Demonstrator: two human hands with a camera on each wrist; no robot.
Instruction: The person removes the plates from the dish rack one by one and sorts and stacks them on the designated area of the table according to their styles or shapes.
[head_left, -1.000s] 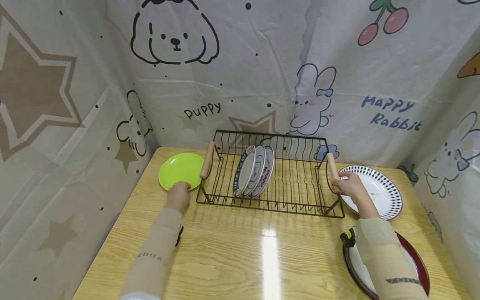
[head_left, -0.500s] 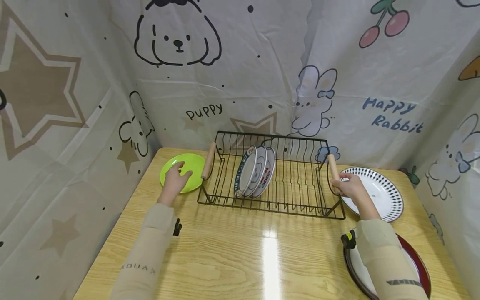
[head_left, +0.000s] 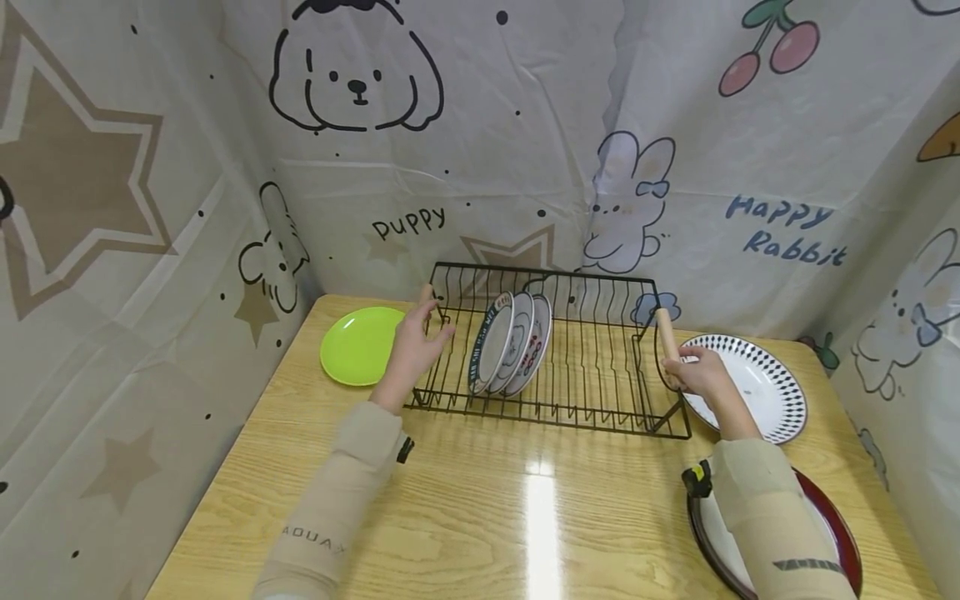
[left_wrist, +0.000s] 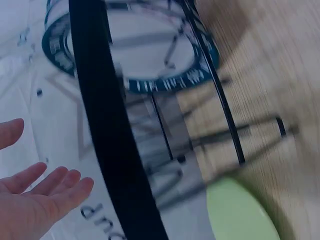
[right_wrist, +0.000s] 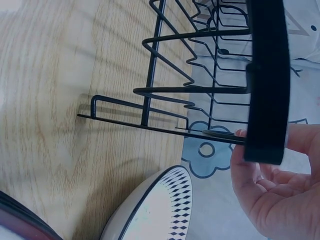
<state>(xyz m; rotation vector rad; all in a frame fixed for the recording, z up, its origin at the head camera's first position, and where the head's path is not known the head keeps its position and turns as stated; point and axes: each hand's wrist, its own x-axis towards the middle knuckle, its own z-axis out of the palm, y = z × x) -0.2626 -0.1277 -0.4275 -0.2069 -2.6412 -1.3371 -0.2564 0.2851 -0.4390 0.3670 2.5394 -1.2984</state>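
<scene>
A black wire dish rack (head_left: 592, 421) with pale wooden end handles stands at the back of the table. Several patterned plates (head_left: 492, 346) lean upright side by side in its left half. Over the rack's left end is my left hand (head_left: 411, 350), thumb and fingers spread, overlapping the left handle (head_left: 426, 293) in the head view. In the left wrist view those fingers (left_wrist: 60, 182) are apart with nothing between them. My right hand (head_left: 703, 373) grips the lower part of the right handle (head_left: 666, 332). The right wrist view shows its curled fingers (right_wrist: 245, 172) at the rack's end.
A lime-green plate (head_left: 356, 346) lies left of the rack. To the right lies a white plate with a black diamond rim (head_left: 787, 392). A dark red-rimmed plate (head_left: 836, 521) sits partly under the right sleeve. A printed cloth (head_left: 487, 167) hangs behind the table.
My left hand has opened and moved from the front of the green plate, over it, then right to the rack's left handle. The right hand stays on its handle.
</scene>
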